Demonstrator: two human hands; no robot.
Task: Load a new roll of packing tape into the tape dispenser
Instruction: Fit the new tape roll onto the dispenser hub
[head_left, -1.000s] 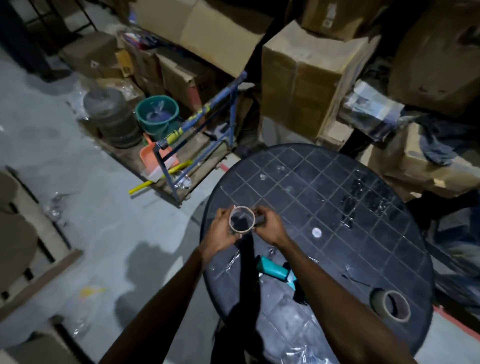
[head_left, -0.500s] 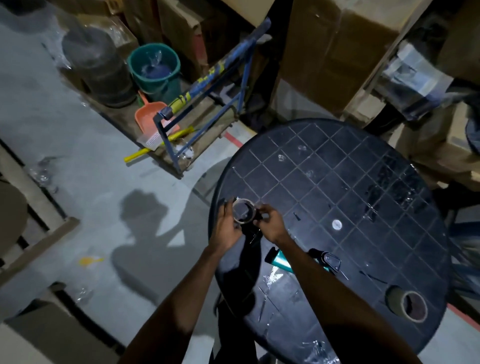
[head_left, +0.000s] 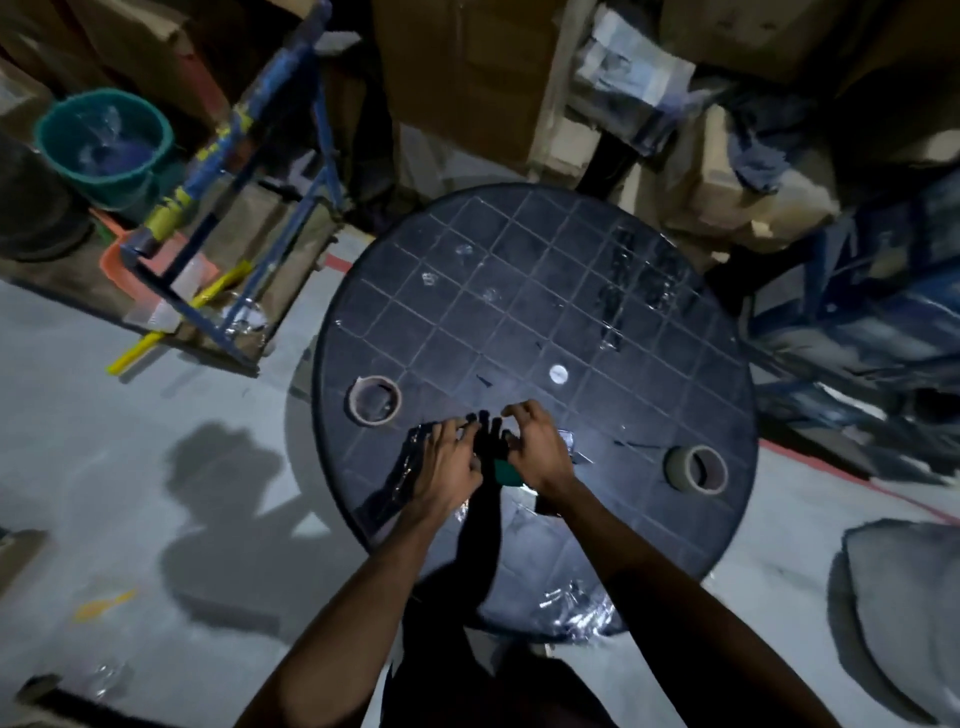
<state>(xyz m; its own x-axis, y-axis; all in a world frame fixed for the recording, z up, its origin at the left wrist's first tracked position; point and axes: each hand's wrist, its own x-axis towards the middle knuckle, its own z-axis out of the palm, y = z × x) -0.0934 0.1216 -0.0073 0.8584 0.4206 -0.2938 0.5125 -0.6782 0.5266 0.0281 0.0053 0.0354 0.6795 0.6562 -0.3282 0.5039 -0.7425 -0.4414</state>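
A thin brown cardboard tape ring (head_left: 374, 400) lies flat near the left edge of the round black table (head_left: 649, 322). A thicker packing tape roll (head_left: 698, 469) sits near the table's right edge. The teal handle of the tape dispenser (head_left: 506, 473) shows between my wrists; the rest of it is hidden under my right hand. My left hand (head_left: 449, 460) hovers just left of the dispenser with its fingers spread. My right hand (head_left: 537, 447) is above the dispenser, fingers curled and apart, with nothing visibly held.
Crumpled clear tape scraps (head_left: 576, 605) cling to the table's near rim. A blue metal trolley (head_left: 249, 171), a green bucket (head_left: 104, 140) and stacked cardboard boxes (head_left: 467, 83) stand behind the table. Grey concrete floor (head_left: 130, 441) lies to the left.
Both hands held the thin cardboard ring above the table; it now lies on the table at the left. The hands have moved right to the dispenser. The camera has tilted further down.
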